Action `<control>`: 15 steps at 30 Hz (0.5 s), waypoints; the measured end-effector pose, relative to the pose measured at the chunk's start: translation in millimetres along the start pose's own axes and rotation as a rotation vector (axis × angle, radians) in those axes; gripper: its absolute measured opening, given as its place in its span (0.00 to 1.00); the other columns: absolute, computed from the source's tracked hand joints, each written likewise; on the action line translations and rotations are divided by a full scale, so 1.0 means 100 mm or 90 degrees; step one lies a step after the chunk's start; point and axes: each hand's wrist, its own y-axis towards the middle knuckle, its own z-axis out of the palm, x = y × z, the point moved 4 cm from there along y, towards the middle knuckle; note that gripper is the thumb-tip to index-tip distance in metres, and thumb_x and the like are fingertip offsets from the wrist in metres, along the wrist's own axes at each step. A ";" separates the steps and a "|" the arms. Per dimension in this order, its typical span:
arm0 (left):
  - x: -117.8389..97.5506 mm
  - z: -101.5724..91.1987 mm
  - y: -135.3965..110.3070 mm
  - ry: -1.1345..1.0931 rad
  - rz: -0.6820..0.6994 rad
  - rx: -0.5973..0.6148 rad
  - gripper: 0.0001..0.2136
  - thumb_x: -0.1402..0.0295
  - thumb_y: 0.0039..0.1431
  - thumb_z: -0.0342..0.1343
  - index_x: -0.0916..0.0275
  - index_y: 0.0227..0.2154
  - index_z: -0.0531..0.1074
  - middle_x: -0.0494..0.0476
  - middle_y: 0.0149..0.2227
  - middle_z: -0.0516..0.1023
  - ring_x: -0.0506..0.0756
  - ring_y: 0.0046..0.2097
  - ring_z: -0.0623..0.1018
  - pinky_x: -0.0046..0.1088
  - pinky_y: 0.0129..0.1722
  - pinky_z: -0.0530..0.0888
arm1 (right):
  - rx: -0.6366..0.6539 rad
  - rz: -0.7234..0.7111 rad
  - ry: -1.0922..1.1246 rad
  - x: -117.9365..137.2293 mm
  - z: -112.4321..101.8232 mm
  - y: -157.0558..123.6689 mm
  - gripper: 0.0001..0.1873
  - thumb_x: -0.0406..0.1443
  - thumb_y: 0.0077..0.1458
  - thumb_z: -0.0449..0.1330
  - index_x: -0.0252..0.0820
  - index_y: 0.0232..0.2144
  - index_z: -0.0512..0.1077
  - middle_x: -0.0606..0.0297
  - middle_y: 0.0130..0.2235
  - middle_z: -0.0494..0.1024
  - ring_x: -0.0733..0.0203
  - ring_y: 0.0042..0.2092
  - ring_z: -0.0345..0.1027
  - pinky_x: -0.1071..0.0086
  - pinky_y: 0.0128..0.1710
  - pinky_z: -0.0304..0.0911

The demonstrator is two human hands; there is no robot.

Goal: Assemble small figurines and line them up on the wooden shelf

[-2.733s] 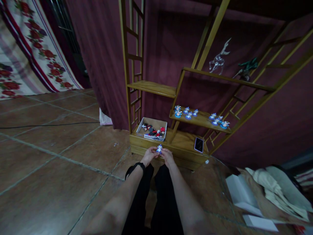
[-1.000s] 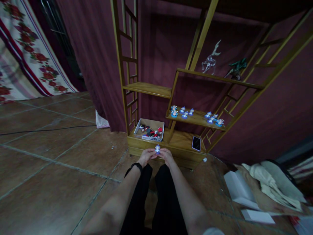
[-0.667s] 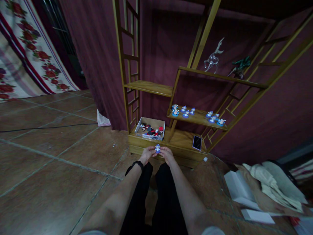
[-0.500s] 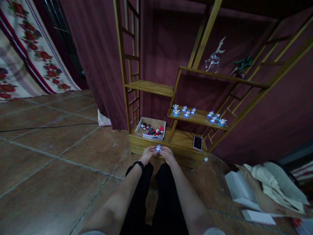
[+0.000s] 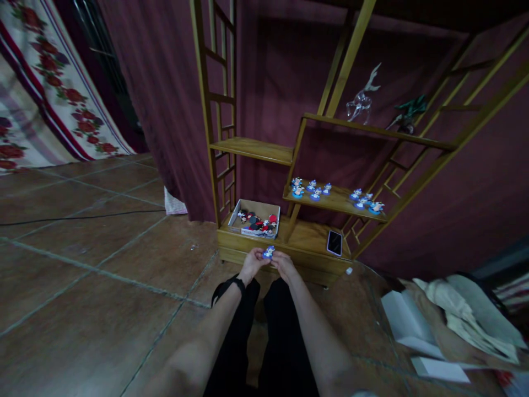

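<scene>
My left hand and my right hand meet in front of my knees, both pinching a small blue and white figurine. The figurine lies tilted between my fingertips. Just beyond my hands runs the bottom board of a wooden shelf unit. On it stands a white box with several red and black figurines inside. Several more blue figurines stand on the middle shelf.
A dark phone lies on the bottom board to the right. A glass deer and a green ornament stand on the upper shelf. White boxes and cloth lie on the floor at right. A cable crosses the tiles.
The figurine, upright between my fingers before, now lies tipped over toward the left. My hands have stayed in the same place in front of the shelf.
</scene>
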 end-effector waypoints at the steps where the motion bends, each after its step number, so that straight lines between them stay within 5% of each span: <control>1: -0.01 0.00 0.00 0.030 0.014 -0.010 0.19 0.78 0.30 0.66 0.64 0.29 0.67 0.44 0.20 0.70 0.47 0.25 0.71 0.24 0.32 0.69 | 0.007 0.007 -0.007 -0.01 0.00 0.01 0.10 0.32 0.32 0.64 0.38 0.25 0.74 0.60 0.32 0.79 0.59 0.37 0.71 0.67 0.41 0.63; 15: -0.20 0.15 -0.31 0.499 0.285 0.059 0.20 0.75 0.51 0.53 0.59 0.49 0.64 0.62 0.43 0.71 0.58 0.47 0.70 0.30 0.47 0.63 | -0.032 -0.017 -0.025 0.01 -0.10 -0.02 0.20 0.27 0.28 0.61 0.42 0.31 0.73 0.68 0.30 0.76 0.63 0.34 0.67 0.69 0.39 0.61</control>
